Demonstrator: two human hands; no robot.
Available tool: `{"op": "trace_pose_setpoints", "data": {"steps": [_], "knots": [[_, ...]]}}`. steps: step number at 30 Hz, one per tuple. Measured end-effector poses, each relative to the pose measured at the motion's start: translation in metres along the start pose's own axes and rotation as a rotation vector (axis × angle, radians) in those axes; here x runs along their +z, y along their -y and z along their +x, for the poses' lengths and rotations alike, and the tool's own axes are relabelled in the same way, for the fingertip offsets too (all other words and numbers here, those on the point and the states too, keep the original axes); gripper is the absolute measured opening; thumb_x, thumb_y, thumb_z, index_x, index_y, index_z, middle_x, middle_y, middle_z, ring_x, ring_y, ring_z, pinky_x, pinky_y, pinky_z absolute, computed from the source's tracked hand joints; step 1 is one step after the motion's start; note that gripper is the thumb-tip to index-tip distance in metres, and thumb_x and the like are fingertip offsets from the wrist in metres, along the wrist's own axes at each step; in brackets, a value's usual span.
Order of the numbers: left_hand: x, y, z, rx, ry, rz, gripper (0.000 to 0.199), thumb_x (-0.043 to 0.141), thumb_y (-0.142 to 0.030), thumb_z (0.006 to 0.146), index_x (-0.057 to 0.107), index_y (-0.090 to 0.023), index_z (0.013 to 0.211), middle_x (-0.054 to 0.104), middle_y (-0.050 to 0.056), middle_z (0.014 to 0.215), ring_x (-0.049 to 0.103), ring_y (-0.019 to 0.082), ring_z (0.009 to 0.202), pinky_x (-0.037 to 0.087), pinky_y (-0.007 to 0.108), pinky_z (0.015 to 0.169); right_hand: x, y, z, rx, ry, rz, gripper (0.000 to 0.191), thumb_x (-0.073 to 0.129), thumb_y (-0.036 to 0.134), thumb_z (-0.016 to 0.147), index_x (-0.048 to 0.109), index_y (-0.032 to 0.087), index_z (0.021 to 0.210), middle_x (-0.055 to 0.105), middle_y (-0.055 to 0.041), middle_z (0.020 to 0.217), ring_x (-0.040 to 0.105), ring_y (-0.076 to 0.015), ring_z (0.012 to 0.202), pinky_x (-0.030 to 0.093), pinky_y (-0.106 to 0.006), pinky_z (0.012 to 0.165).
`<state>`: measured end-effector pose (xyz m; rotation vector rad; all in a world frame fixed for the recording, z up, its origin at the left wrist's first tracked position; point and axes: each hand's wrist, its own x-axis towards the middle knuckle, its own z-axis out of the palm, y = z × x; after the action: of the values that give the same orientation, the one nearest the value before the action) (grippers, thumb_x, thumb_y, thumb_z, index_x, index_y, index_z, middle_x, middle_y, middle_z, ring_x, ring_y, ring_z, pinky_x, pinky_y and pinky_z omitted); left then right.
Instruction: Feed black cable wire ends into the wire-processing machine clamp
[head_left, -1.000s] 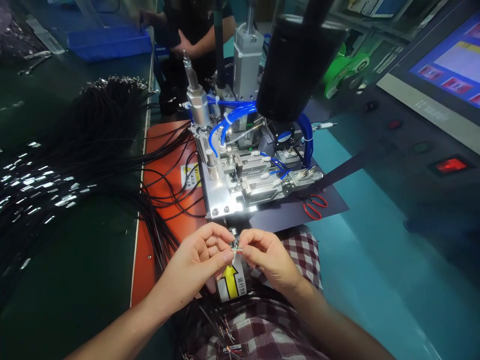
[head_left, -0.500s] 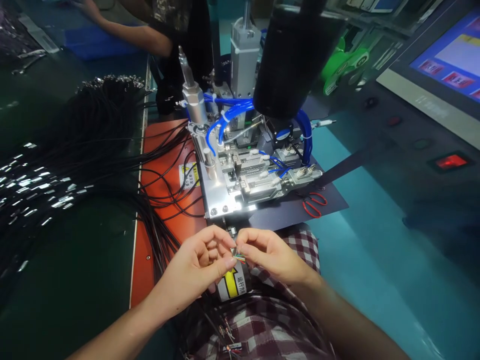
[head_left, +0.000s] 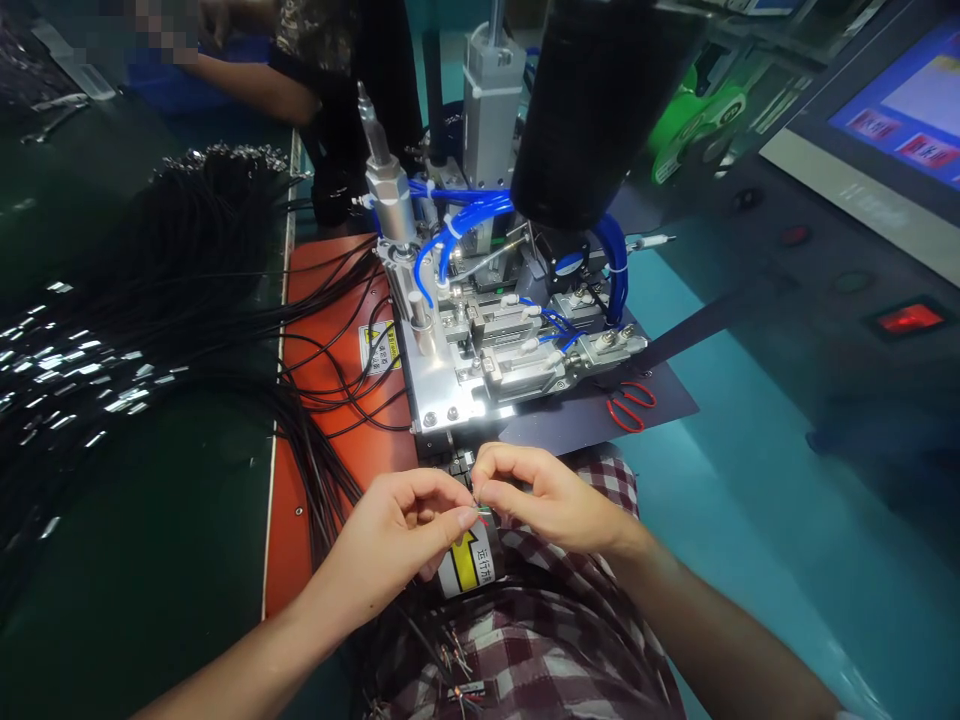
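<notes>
Thin coloured wires [head_left: 484, 516], red and green among them, stick out from between my fingertips. My left hand [head_left: 412, 525] pinches them between thumb and forefinger. From the other side my right hand [head_left: 529, 495] pinches at the same wire ends, its fingertips almost touching the left ones. Just below the hands is a white label with a yellow arrow [head_left: 466, 562]. More black cables with stripped ends [head_left: 457, 660] lie across my lap on a checked cloth. Which wire sits in which fingers is partly hidden.
Ahead stands a metal machine [head_left: 510, 350] with blue air tubes [head_left: 480, 212]. Red-handled scissors [head_left: 631, 406] lie at its right. Black cables [head_left: 225, 250] heap on the left table. A screen [head_left: 900, 120] is at right; a co-worker's arm [head_left: 247, 88] shows at back left.
The left hand has shifted slightly down and to the right, and the right hand slightly up. Less of the coloured wire ends now shows between the fingertips.
</notes>
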<state>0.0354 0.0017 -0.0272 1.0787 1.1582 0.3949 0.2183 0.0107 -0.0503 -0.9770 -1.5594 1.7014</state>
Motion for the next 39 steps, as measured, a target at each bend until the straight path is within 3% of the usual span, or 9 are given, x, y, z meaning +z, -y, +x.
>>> {"op": "trace_pose_setpoints", "data": {"steps": [5,11,19,26,35,39], "knots": [[0.004,-0.005,-0.003,-0.006,-0.087,-0.049,0.020,0.064,-0.035,0.076,0.062,-0.015,0.074,0.048,-0.005,0.045,0.043,0.007,0.037,0.035,0.016,0.035,0.007,-0.004,-0.006,0.022,-0.175,0.042,0.014,0.052,0.027,0.088,0.056,0.018,0.077,0.052,0.0005,0.074,0.047,-0.0123,0.067,0.039,-0.025,0.063],[0.005,-0.006,-0.002,-0.040,-0.121,-0.083,0.023,0.065,-0.038,0.075,0.061,-0.016,0.073,0.048,-0.004,0.042,0.047,0.009,0.035,0.029,0.014,0.029,0.019,-0.004,-0.013,-0.010,-0.303,-0.066,0.006,0.059,0.020,0.080,0.059,0.018,0.075,0.052,0.0012,0.070,0.048,-0.0126,0.064,0.040,-0.025,0.060],[0.005,-0.004,-0.001,-0.034,-0.105,-0.066,0.025,0.064,-0.040,0.076,0.060,-0.015,0.074,0.047,-0.005,0.041,0.046,0.008,0.035,0.027,0.012,0.029,0.025,-0.005,-0.011,-0.016,-0.338,-0.083,0.011,0.056,0.018,0.083,0.055,0.018,0.071,0.052,0.0018,0.070,0.047,-0.0117,0.063,0.039,-0.024,0.060],[0.005,-0.004,-0.003,-0.049,-0.107,-0.066,0.026,0.064,-0.040,0.076,0.060,-0.015,0.073,0.048,-0.004,0.041,0.045,0.008,0.036,0.026,0.013,0.029,0.027,-0.009,-0.012,0.140,-0.305,0.125,0.015,0.057,0.027,0.082,0.053,0.017,0.071,0.044,0.0042,0.061,0.039,-0.0100,0.055,0.032,-0.023,0.051],[0.004,-0.004,-0.001,-0.049,-0.098,-0.081,0.027,0.063,-0.041,0.077,0.059,-0.015,0.073,0.045,-0.006,0.040,0.044,0.007,0.035,0.026,0.012,0.029,0.027,-0.007,-0.013,0.098,-0.372,0.051,0.009,0.060,0.026,0.080,0.062,0.017,0.081,0.053,0.0020,0.063,0.047,-0.0108,0.053,0.036,-0.023,0.050],[0.004,-0.004,-0.002,-0.056,-0.093,-0.062,0.025,0.061,-0.039,0.078,0.058,-0.015,0.072,0.045,-0.006,0.041,0.044,0.007,0.036,0.026,0.011,0.029,0.029,-0.007,-0.011,0.057,-0.402,-0.028,0.008,0.060,0.023,0.081,0.060,0.017,0.075,0.056,0.0012,0.065,0.048,-0.0107,0.055,0.037,-0.023,0.051]]}}
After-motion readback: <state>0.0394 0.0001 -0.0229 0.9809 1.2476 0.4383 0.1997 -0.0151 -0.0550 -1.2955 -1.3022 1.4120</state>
